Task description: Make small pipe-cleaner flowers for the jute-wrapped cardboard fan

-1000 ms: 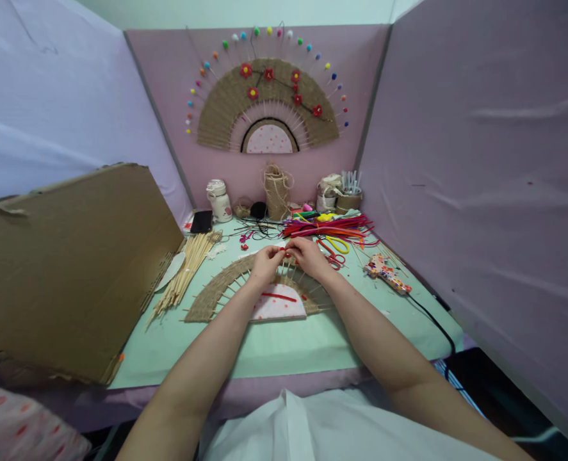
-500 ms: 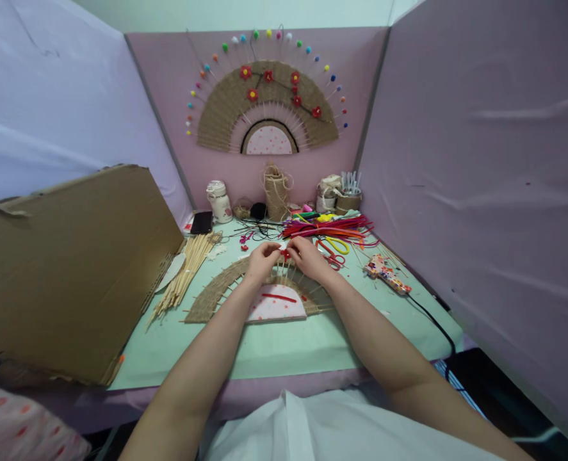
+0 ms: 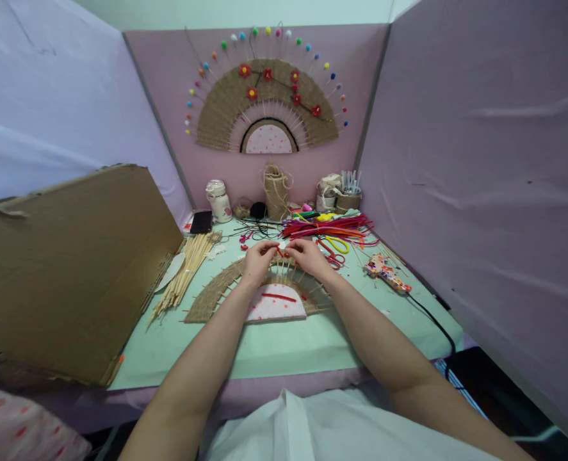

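A half-made jute fan (image 3: 214, 296) on wooden skewers lies on the green tabletop (image 3: 284, 349), with a pink dotted half-circle (image 3: 276, 308) at its base and a red strip across that. My left hand (image 3: 257, 259) and my right hand (image 3: 305, 256) meet over the fan's top edge. Both have their fingers pinched together on a small red piece (image 3: 284, 253) between them. What exactly the piece is stays too small to tell.
A finished fan (image 3: 267, 105) with red flowers hangs on the back wall. A cardboard sheet (image 3: 67, 269) leans at left beside a bundle of skewers (image 3: 187, 266). Pipe cleaners (image 3: 329, 227), scissors (image 3: 334, 251), a twine roll (image 3: 276, 191), a jar (image 3: 219, 200) and a glue gun (image 3: 387, 272) crowd the back and right.
Both hands have shifted slightly away from me along the fan's top edge, still pinched together on the red piece. Nothing else moved.
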Motion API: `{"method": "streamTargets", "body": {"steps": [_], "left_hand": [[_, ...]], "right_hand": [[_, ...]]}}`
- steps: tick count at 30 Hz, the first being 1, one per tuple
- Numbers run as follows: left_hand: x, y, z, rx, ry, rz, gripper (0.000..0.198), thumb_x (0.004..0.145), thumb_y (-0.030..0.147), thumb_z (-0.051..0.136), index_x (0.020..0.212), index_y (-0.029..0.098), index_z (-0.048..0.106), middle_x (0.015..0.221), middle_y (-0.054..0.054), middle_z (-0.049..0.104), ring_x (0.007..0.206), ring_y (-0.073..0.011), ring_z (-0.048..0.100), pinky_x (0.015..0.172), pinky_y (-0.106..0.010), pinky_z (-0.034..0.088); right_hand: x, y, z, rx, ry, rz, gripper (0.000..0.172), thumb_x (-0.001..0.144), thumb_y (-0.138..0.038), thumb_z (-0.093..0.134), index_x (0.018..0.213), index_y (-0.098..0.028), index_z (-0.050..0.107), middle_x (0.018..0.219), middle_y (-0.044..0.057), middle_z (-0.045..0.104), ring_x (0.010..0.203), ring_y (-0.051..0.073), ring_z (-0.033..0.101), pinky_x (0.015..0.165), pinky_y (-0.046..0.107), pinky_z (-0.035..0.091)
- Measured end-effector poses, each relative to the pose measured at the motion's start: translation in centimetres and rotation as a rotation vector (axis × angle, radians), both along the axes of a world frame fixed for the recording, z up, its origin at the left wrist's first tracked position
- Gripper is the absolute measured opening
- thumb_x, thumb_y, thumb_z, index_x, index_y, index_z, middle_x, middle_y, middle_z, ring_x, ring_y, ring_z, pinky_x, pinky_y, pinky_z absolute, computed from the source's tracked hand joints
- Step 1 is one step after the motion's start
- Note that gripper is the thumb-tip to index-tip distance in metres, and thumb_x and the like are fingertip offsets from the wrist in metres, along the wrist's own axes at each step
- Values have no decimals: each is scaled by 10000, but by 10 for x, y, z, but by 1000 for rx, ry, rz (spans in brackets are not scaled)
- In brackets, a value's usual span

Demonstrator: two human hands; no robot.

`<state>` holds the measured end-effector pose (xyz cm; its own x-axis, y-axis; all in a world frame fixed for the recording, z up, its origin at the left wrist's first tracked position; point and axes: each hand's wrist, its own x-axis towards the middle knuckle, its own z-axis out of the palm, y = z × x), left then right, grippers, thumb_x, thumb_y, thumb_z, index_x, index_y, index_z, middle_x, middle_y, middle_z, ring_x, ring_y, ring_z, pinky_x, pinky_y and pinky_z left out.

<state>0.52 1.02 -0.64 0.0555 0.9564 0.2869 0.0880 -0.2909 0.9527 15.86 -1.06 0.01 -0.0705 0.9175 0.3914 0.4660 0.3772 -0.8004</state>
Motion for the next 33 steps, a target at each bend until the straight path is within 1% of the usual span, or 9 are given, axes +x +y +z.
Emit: {"method": "streamTargets", "body": {"steps": [3,6,9,12,17,20,26,29,33], "left_hand": [[3,-1,-1,17,1,-22,149,665,209,594,787,155,660,717,-24,654,686,-138,604,661,-257,464],[5,0,-6,46,45,-28,121,658,190,589,758,155,647,705,-18,652,678,-135,605,675,-261,464],[4,1,-10,79,146,-2,106,656,183,580,739,157,642,702,-14,654,662,-134,598,662,-260,456],[3,-1,-10,124,223,46,106,667,179,563,737,162,640,692,-9,655,645,-132,591,646,-257,448],[4,-4,-7,126,241,68,86,654,176,564,706,168,633,656,2,642,619,-126,572,627,-250,437],[7,-4,-5,33,138,47,80,615,177,587,682,160,630,625,4,626,595,-119,556,608,-245,426],[7,-10,7,-321,-245,-93,170,543,235,692,661,134,623,580,-1,593,530,-82,511,533,-208,387],[6,-13,12,-394,-321,-141,208,519,227,729,671,128,626,586,-2,591,537,-71,511,545,-198,396],[6,-15,14,-409,-356,-141,214,524,207,734,688,131,620,600,2,594,551,-67,522,566,-195,414]], "right_hand": [[0,0,-2,-34,17,18,207,768,-331,557,753,-158,671,669,5,639,603,120,520,569,227,372],[-1,0,-2,-16,-38,-17,158,765,-279,565,732,-160,663,684,9,646,612,119,524,581,228,369],[-2,-2,-2,68,-179,-66,103,764,-210,565,725,-166,649,712,19,642,645,127,523,607,239,360],[-3,-3,-2,167,-318,-58,91,771,-155,551,721,-165,627,729,30,615,672,136,507,630,251,355],[-3,-3,-3,255,-475,-62,103,773,-107,524,719,-163,592,758,50,579,743,164,501,664,268,353],[-2,-4,-3,280,-523,-75,91,786,-108,513,747,-164,573,778,57,572,763,173,496,678,274,354],[-3,-1,-6,363,-494,-99,73,822,-130,495,782,-170,542,790,54,558,773,178,490,698,276,356],[-3,-2,-6,377,-450,-82,72,819,-129,504,771,-176,532,777,44,554,758,170,487,685,267,349],[-3,-5,-4,399,-413,-64,80,830,-152,501,764,-185,530,761,30,543,721,158,468,653,257,329]]}}
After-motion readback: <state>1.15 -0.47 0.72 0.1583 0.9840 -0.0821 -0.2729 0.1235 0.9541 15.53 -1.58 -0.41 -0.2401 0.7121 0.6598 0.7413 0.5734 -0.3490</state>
